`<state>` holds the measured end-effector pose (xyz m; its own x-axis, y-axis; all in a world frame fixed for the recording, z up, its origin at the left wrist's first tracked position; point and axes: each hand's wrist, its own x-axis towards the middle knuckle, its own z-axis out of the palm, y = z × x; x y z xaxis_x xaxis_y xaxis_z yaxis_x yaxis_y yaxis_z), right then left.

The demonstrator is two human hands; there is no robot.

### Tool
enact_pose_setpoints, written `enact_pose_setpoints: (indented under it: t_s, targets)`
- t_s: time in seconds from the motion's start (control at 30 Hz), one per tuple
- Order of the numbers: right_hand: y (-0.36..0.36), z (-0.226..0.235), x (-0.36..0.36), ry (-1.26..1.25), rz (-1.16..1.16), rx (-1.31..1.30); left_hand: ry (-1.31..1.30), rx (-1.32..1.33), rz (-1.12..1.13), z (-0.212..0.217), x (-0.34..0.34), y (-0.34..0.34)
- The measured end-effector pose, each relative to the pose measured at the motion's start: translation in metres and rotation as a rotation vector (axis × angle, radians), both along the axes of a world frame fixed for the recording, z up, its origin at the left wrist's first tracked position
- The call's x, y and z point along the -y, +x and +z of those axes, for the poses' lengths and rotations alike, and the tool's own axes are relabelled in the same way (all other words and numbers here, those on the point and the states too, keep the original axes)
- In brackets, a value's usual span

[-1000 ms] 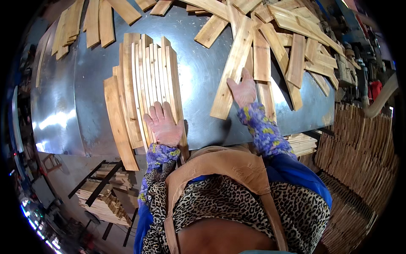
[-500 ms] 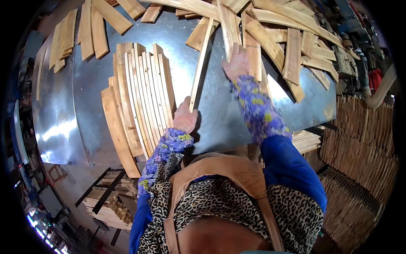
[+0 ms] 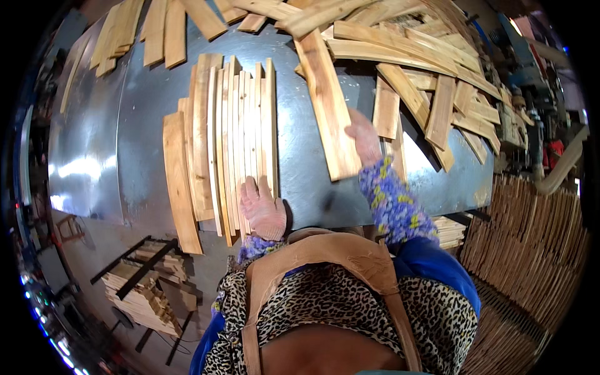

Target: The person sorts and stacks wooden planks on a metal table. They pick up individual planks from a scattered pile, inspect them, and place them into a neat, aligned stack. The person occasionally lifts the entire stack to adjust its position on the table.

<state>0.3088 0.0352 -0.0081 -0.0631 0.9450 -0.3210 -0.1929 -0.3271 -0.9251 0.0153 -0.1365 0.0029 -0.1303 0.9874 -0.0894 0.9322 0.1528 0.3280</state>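
- The left hand (image 3: 264, 209) lies flat, fingers spread, on the near end of a row of thin wooden slats (image 3: 232, 140) on the metal desk (image 3: 100, 156).
- Farther right, the right hand (image 3: 364, 136) grips a broad plank (image 3: 326, 103) by its edge.
- Loose boards (image 3: 431, 75) pile beyond.

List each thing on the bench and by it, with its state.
Left hand: flat, palm down on the slat row's near end.
Right hand: at the right edge of a long board, grip unclear.
Long board: flat, angled, apart from the row.
Slat row: side by side, near ends uneven.
Loose boards: jumbled heap at the far right.
Metal bench: shiny, partly bare.
Floor stack: piled beside the bench.
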Motion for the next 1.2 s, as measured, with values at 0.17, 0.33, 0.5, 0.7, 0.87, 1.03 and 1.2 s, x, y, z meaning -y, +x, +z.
enact_pose_setpoints:
  t_s: [0.17, 0.33, 0.5, 0.7, 0.87, 1.03, 1.2]
  targets:
    - [-0.054, -0.029, 0.080, -0.364, -0.033, -0.663, 0.052, -0.021, -0.077, 0.014, -0.008, -0.007]
    - [-0.059, -0.104, 0.137, -0.260, 0.358, -0.767, -0.117, 0.807, 0.019, 0.001, -0.032, 0.027]
    - [-0.068, -0.047, 0.060, -0.093, 1.041, 0.851, -0.376, 1.230, 0.352, -0.029, -0.072, 0.054]
    - [-0.012, 0.001, -0.148, 0.787, 0.470, 1.597, -0.383, 1.324, 0.451, -0.014, -0.083, 0.055]
    - [0.014, -0.011, -0.278, 0.771, 0.602, 1.844, -0.353, 1.240, 0.595, -0.026, -0.076, 0.050]
    - [-0.011, -0.001, -0.330, 0.789, 0.746, 1.862, -0.311, 1.189, 0.742, -0.024, -0.073, 0.019]
    - [-0.051, -0.024, -0.310, 0.876, 0.598, 1.720, -0.179, 1.248, 0.802, -0.058, -0.058, -0.048]
